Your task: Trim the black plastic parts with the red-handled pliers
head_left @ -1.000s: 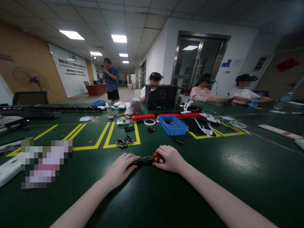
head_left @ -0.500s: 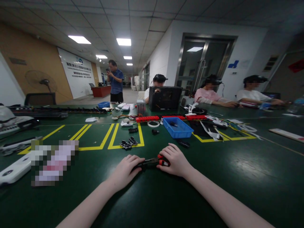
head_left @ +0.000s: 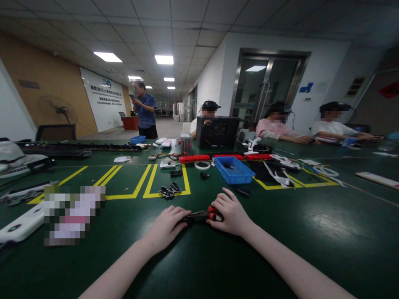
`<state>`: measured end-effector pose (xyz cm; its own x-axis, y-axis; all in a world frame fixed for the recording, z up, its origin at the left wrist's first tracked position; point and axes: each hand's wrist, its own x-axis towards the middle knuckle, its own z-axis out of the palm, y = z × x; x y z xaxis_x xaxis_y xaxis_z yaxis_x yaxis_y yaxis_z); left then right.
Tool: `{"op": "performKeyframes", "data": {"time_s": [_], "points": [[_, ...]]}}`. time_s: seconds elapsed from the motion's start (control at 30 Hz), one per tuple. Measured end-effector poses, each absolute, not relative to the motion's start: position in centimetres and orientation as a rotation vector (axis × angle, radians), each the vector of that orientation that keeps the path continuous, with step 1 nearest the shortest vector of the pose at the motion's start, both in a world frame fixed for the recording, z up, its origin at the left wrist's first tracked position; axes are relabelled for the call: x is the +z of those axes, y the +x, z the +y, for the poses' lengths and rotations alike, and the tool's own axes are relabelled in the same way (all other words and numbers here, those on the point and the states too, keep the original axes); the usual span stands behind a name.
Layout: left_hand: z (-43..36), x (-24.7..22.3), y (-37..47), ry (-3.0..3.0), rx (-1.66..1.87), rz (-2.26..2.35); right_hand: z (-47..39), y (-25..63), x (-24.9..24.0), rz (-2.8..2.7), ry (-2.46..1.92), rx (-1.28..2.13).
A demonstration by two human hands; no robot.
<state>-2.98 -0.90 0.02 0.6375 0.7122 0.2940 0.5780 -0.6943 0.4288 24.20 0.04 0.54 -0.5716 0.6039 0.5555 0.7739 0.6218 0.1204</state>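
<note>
My right hand (head_left: 232, 216) is closed around the red-and-black handles of a pair of pliers (head_left: 201, 214), its index finger raised off the grip. The dark jaws point left, toward my left hand (head_left: 168, 224). There, thumb and fingers pinch something dark at the jaw tips; its kind is hidden by the fingers. Both hands are low over the green table. Beyond the left hand lie several small black-and-silver parts (head_left: 171, 189). A dark piece (head_left: 242, 192) lies just past the right hand, in front of a blue bin (head_left: 234, 176).
Red power strips (head_left: 195, 158), a white ring (head_left: 202, 165) and loose cables stretch across the table's middle. A black computer case (head_left: 218, 132) stands behind. On the left are a white power strip (head_left: 21, 224) and a blurred pink item (head_left: 76, 216). Several people are across the table.
The view has shifted slightly, so the table scene sits a little lower. My right index finger is lifted a bit more. The standing person has moved left in the view.
</note>
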Motion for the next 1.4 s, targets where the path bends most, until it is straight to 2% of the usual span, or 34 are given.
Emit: {"op": "performKeyframes", "data": {"time_s": [1.4], "points": [[-0.25, -0.22, -3.42, 2.415, 0.699, 1.007, -0.05, 23.95, 0.72, -2.455, -1.132, -0.386]]}}
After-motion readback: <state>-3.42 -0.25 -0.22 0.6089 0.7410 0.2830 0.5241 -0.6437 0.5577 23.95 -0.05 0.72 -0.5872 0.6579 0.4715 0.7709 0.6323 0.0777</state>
